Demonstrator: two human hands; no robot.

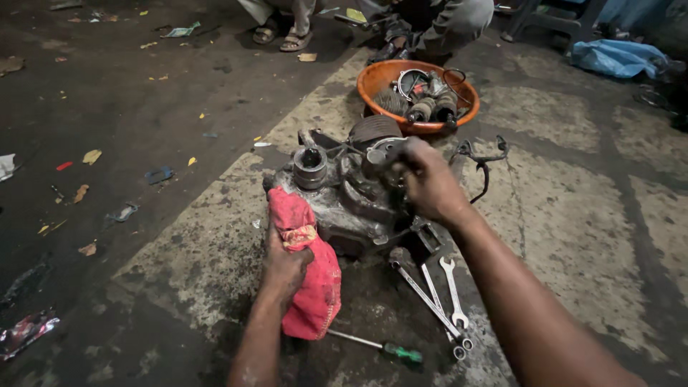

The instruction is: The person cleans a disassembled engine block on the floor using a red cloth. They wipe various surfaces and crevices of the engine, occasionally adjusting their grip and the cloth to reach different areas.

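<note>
Floor: stained concrete workshop floor (573,215), litter scattered at left.
Right hand (423,179): fingers curled shut on a part atop the engine (351,201); what it pinches is hidden.
Left hand (287,265): clamped on a red rag (315,287), pressed against the engine's near side.
Engine: sits on the floor between both hands, greasy.
Technique: judging by the grip, steady the casing firmly through the rag and turn the top part squarely.
Nearby: spanners (444,294), screwdriver (380,349), orange basin (380,79) of parts beyond.
</note>
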